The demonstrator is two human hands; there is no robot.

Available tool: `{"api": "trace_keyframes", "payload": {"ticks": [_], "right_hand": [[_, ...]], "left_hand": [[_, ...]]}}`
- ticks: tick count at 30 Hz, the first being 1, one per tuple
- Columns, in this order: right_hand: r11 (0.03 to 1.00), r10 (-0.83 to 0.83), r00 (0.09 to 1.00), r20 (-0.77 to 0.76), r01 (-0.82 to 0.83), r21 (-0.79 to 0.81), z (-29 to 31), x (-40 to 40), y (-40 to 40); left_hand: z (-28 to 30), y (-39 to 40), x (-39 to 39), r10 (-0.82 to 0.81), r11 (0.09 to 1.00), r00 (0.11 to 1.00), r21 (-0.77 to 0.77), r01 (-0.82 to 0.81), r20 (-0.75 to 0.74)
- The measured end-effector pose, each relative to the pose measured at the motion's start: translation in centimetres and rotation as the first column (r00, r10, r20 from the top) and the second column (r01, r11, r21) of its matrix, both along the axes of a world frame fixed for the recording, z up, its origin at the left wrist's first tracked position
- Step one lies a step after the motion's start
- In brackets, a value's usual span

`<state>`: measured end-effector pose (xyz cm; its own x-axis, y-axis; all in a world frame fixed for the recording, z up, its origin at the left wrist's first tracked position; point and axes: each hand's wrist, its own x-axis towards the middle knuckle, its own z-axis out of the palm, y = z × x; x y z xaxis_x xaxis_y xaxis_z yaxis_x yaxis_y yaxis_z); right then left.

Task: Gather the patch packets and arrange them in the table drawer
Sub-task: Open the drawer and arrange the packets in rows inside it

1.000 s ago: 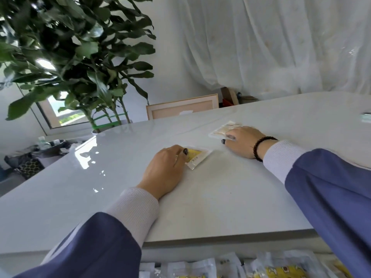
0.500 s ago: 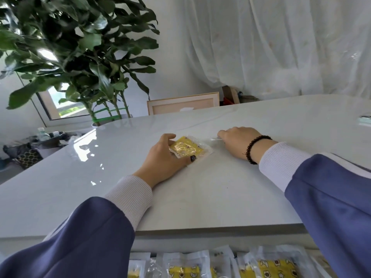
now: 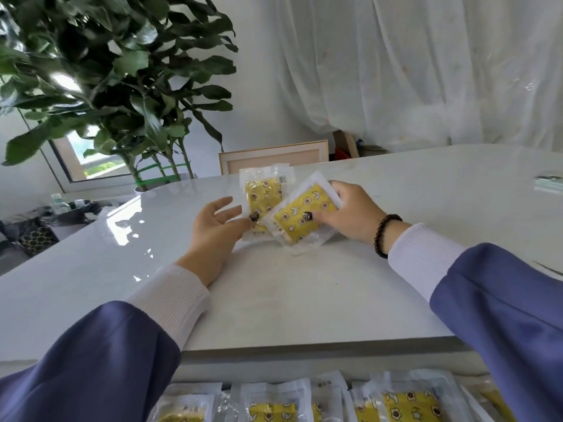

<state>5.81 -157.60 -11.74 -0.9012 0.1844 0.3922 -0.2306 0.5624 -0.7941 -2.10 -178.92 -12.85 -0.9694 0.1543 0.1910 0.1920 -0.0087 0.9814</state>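
Two clear patch packets with yellow star-and-moon patches are lifted off the white table (image 3: 304, 293). My left hand (image 3: 216, 236) pinches the upright packet (image 3: 264, 196) by its lower edge with thumb and fingertips. My right hand (image 3: 353, 214) grips the tilted packet (image 3: 304, 214), thumb on its face, and it overlaps the left one. Below the table's front edge the open drawer (image 3: 304, 373) shows a row of several packets (image 3: 405, 403) lying flat.
A large leafy potted plant (image 3: 115, 86) stands past the table's far left. A framed board (image 3: 274, 158) leans behind the table, with white curtains (image 3: 426, 71) beyond. A small pale object (image 3: 550, 182) lies at the table's right edge.
Both hands have lifted their packets off the tabletop and brought them together, faces turned toward me. The view has tilted down, showing more of the drawer.
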Motion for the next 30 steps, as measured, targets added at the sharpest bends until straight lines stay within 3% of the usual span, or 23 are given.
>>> {"api": "trace_keyframes", "payload": {"ticks": [2,6,8,12,15,16,21,25,27,30], "right_hand": [[0.996,-0.013,1.000,-0.013,0.014,0.082,-0.2,-0.3,0.0],[0.954,-0.107,0.984,-0.141,0.142,0.265,-0.1,-0.7,-0.3],[0.968,-0.089,0.989,-0.119,0.114,0.224,-0.1,-0.6,-0.7],[0.996,-0.053,0.998,-0.015,0.054,0.068,-0.5,-0.4,-0.8],[1.000,-0.028,0.998,-0.061,0.028,0.013,-0.6,-0.3,-0.8],[1.000,-0.001,0.998,-0.065,0.001,0.005,-0.5,-0.2,-0.8],[0.997,0.070,0.995,-0.069,-0.067,0.046,-0.6,-0.1,-0.7],[0.994,0.105,0.991,-0.078,-0.107,-0.015,-0.6,-0.3,-0.4],[0.994,0.100,0.989,-0.107,-0.095,0.048,-0.7,-0.3,-0.4],[0.973,0.090,0.992,-0.091,-0.068,0.222,-0.6,0.1,-0.5]], "left_hand": [[0.1,0.1,0.3,-0.036,0.999,0.999,0.035,0.037,-0.029],[0.2,0.7,0.8,-0.030,0.995,0.985,-0.096,0.013,-0.172],[0.4,0.9,1.1,-0.064,0.992,0.981,-0.122,0.042,-0.185],[0.3,1.0,2.1,-0.285,0.936,0.944,-0.260,0.237,-0.167],[0.2,1.2,2.2,-0.289,0.859,0.927,-0.493,0.141,-0.238],[0.2,1.3,2.1,-0.247,0.860,0.934,-0.503,0.089,-0.257],[-0.1,0.8,1.0,-0.037,0.962,0.967,-0.273,-0.034,-0.250],[-0.1,0.5,1.0,-0.130,0.975,0.978,-0.198,0.096,-0.164],[-0.3,0.7,1.2,-0.191,0.934,0.944,-0.347,0.089,-0.270],[-0.7,1.3,1.7,-0.366,0.759,0.813,-0.651,-0.021,-0.453]]}}
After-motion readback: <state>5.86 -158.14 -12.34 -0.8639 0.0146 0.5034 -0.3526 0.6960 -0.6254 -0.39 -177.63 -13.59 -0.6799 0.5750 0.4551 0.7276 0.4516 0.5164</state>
